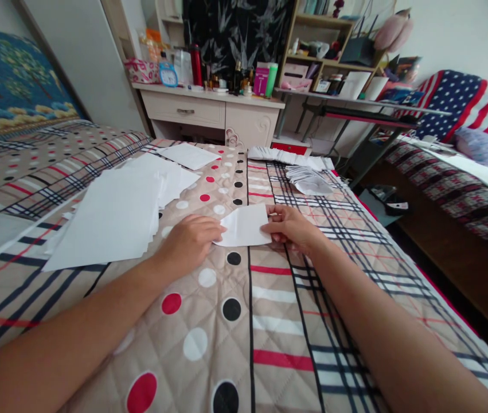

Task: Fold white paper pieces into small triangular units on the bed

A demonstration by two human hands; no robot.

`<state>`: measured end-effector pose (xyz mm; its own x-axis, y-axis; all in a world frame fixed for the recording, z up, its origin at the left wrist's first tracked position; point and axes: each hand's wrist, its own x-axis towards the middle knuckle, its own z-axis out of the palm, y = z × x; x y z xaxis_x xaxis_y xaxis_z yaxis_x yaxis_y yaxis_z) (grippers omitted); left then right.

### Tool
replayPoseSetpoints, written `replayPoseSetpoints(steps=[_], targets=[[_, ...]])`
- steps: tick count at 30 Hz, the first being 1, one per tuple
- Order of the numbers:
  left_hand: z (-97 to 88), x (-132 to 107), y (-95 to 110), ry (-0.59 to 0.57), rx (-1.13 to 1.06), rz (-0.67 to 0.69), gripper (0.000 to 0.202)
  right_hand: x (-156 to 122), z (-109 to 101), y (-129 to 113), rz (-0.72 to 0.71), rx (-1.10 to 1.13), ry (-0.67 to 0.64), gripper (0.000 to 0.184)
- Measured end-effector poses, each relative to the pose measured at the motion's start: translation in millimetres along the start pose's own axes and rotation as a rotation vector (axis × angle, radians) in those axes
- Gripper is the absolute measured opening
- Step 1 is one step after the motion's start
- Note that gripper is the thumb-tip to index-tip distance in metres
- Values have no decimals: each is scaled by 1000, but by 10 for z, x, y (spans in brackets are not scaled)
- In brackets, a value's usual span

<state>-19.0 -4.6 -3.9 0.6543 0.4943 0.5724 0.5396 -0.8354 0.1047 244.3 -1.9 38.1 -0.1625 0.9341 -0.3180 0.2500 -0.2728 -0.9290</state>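
Note:
A small folded white paper (pixel 246 225) lies on the patterned quilt (pixel 244 321) in front of me. My left hand (pixel 192 240) rests on the paper's left edge with its fingers curled down on it. My right hand (pixel 291 226) pinches the right edge, fingers closed on the paper. Both forearms reach in from the bottom of the view.
A stack of white sheets (pixel 114 212) lies to the left, with another sheet (pixel 188 155) beyond it. Piles of folded papers (pixel 308 178) sit at the far right of the bed. A desk (pixel 209 109) and shelves stand behind, and a second bed (pixel 463 172) is at the right.

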Motion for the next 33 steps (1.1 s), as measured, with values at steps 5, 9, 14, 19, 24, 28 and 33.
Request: replayPoseSetpoints(steps=[5, 9, 14, 19, 24, 28, 33], targets=[[-77, 17, -16, -37, 25, 4, 36, -51, -73, -19, 58, -134, -165, 23], [-60, 13, 107, -89, -26, 13, 35, 26, -37, 45, -22, -185, 6, 29], [-4, -15, 113, -81, -67, 47, 43, 176, 55, 205, -228, -244, 227, 25], [-4, -15, 70, -85, -135, 45, 41, 210, 103, 282, -299, -377, 358, 27], [-4, -8, 74, -83, -181, 2, 23, 208, 155, 274, -307, -513, 450, 22], [10, 3, 66, -101, -183, -22, 26, 171, 200, 242, -308, -623, 491, 18], [23, 3, 35, -81, -203, -10, 24, 80, 244, 202, -398, -794, 470, 12]])
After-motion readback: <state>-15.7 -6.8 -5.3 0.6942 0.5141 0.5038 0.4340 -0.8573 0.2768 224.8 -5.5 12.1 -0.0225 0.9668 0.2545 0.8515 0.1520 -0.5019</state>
